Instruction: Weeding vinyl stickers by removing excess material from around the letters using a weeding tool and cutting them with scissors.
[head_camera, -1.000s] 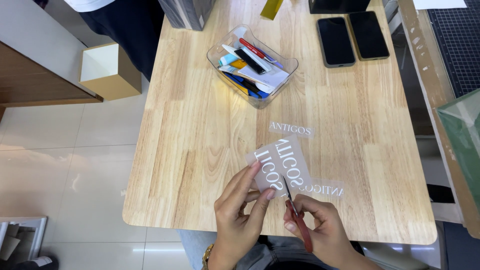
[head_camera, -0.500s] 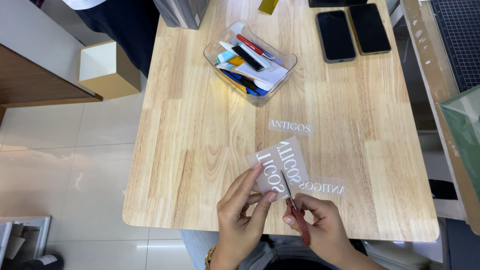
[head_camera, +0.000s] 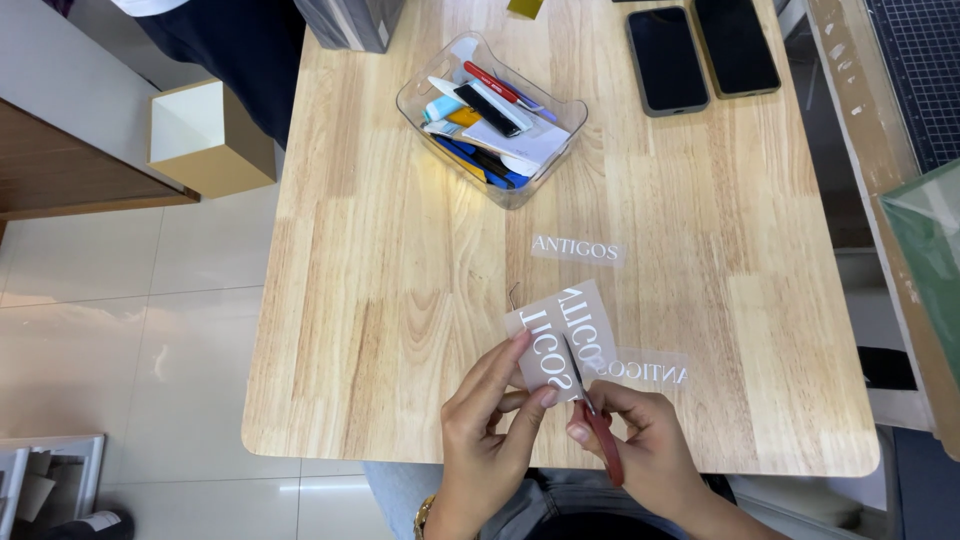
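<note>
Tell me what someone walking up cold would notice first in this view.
First, the two hands at the near table edge: the left hand pinches a clear film sheet with white lettering while the right hand cuts it with red-handled scissors. Next, the clear plastic bin of tools at the far side, with two dark phones to its right.

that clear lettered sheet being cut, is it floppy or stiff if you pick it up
Probably floppy: the clear sheet is thin film, pinched by the left hand while the scissors in the right hand cut it. Likely very light, like the strips lying flat on the table, and perhaps slippery.
</note>
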